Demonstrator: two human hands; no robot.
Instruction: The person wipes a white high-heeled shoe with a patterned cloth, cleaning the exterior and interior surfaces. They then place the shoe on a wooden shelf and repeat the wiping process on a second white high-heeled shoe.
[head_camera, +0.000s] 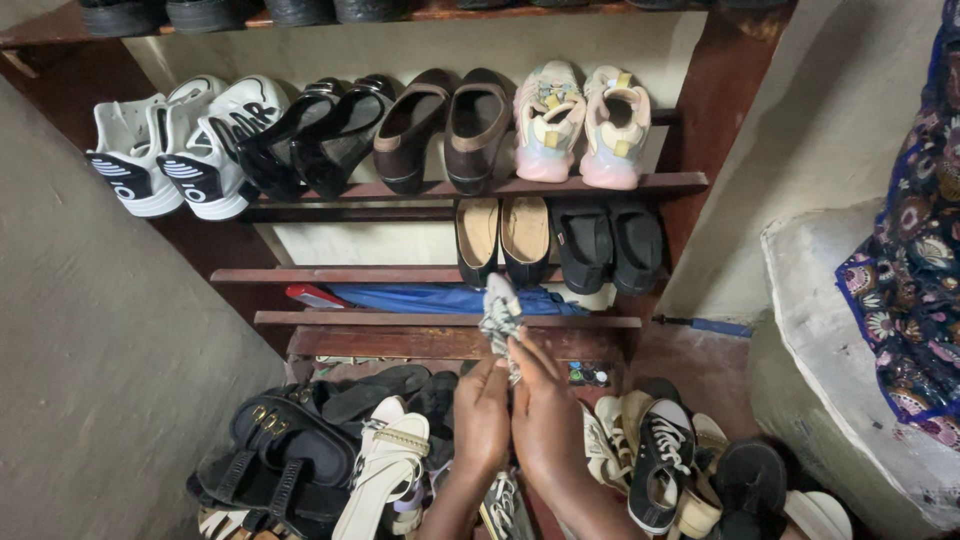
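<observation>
Fingers of both hands pinch a small patterned cloth (500, 315). It sticks up in front of the bottom wooden shelf (440, 343) of the shoe rack. Left hand (481, 418) and right hand (545, 425) are side by side, touching. Below them a pile of sandals (300, 450) and a black sneaker (660, 460) sit on the floor. White sneakers (185, 145) sit on a higher shelf.

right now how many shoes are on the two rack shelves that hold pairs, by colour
White shoes: 2
Black glossy shoes: 2
Brown shoes: 2
Pink and cream trainers: 2
Black shoes with tan insoles: 2
Plain black shoes: 2
Total: 12
</observation>
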